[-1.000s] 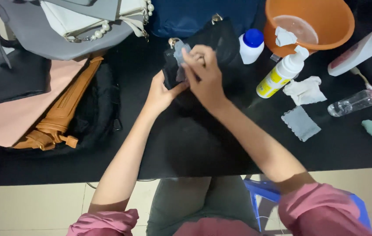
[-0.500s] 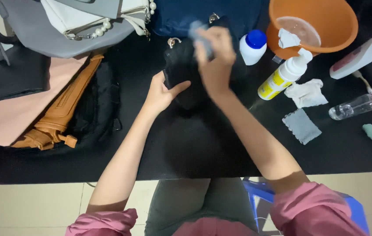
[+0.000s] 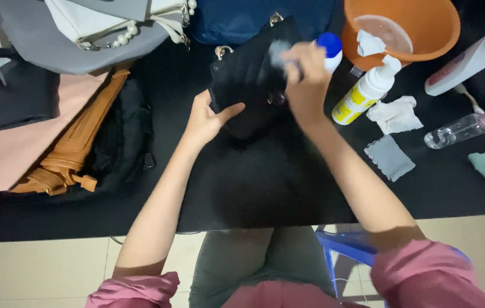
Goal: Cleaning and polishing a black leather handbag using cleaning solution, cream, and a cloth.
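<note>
Change: the right hand [image 3: 306, 80], gripping a small grey cloth [image 3: 278, 49], had slid rightward across the black bag [image 3: 248, 80].
Left hand [image 3: 208, 118]: still clasped the bag's lower edge on the desk [image 3: 265, 182].
Meaning: wiping was under way.

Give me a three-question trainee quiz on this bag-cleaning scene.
1. True or false: the left hand grips the black handbag at its lower left edge.
2. What does the right hand press on the handbag? A) brush B) small pale cloth C) sponge
3. Fill in: the orange basin stands at the table's far ____ side.

Key: 1 true; 2 B; 3 right.
</note>
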